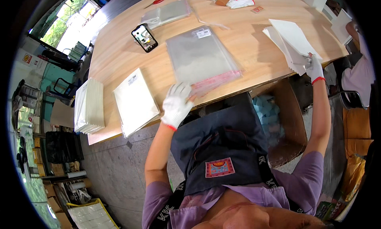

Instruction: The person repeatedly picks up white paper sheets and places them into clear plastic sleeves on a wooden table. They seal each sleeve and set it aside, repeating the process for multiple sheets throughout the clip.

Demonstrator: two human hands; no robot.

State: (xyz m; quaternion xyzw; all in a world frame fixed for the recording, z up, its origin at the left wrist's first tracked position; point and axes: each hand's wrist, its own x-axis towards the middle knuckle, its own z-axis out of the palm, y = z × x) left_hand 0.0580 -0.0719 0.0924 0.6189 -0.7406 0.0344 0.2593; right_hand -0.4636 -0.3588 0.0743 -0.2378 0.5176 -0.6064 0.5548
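My left hand (177, 105), in a white glove with bare fingertips, rests at the near edge of a stack of clear plastic bags (198, 56). Its fingers lie extended beside the pink-printed flap, with the thumb apart; nothing shows in its grip. Stretched far to the right, my gloved right hand (315, 68) pinches the near corner of a white sheet (293, 35). That sheet lies slanted over a fanned pile of white sheets (282, 54) at the table's right end. Left of my left hand, a bagged white stack (136, 100) lies flat on the table.
A taller pile of bagged packs (89, 106) stands at the table's left edge. Beyond are a propped phone (145, 38), more clear bags (168, 13), red scissors (155, 2) and white gloves (240, 2). A cardboard box (293, 122) with blue scraps sits below; another person (359, 68) is at right.
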